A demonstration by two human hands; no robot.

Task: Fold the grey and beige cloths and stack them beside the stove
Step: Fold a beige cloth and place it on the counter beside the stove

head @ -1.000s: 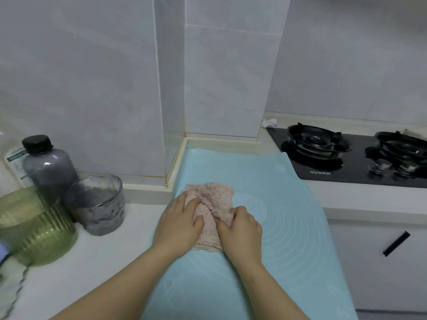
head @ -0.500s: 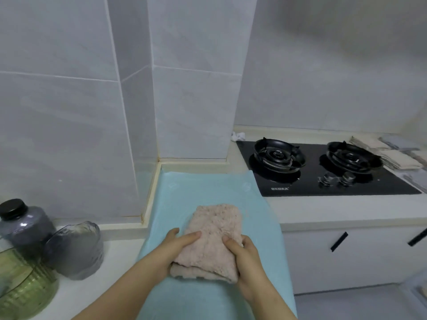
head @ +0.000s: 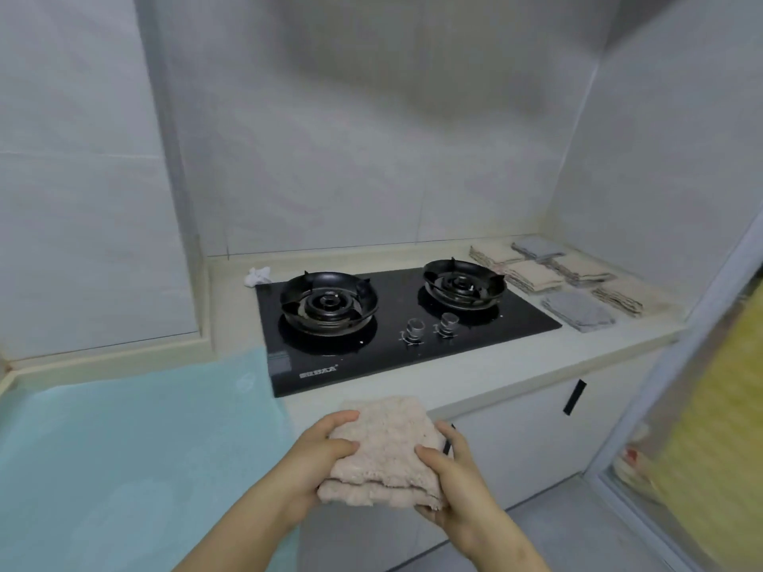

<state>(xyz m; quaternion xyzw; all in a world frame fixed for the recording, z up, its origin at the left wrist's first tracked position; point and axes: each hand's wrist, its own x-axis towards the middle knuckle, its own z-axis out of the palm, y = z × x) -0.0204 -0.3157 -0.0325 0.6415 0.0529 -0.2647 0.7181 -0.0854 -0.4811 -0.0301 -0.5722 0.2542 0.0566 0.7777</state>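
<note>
The folded beige cloth (head: 384,447) is held up in front of the stove (head: 396,324), on the near side of its front edge and clear of the surface (head: 475,371). The left hand (head: 318,460) grips its left edge and the right hand (head: 450,485) its right edge. On each the fingers (head: 342,416) are curled round the thick bundle, thumb on top and the rest underneath. To the right of the stove, on the same surface, lie beige stacks (head: 534,276) and grey cloths (head: 578,309), folded flat and set close together in rows. To the left of the stove a light blue mat (head: 124,447) covers the surface, its corner touching the stove's front left corner. A small crumpled white scrap (head: 257,276) sits at the stove's back left corner. Below the stove is a white cabinet door (head: 516,439) with a black handle (head: 574,397).
</note>
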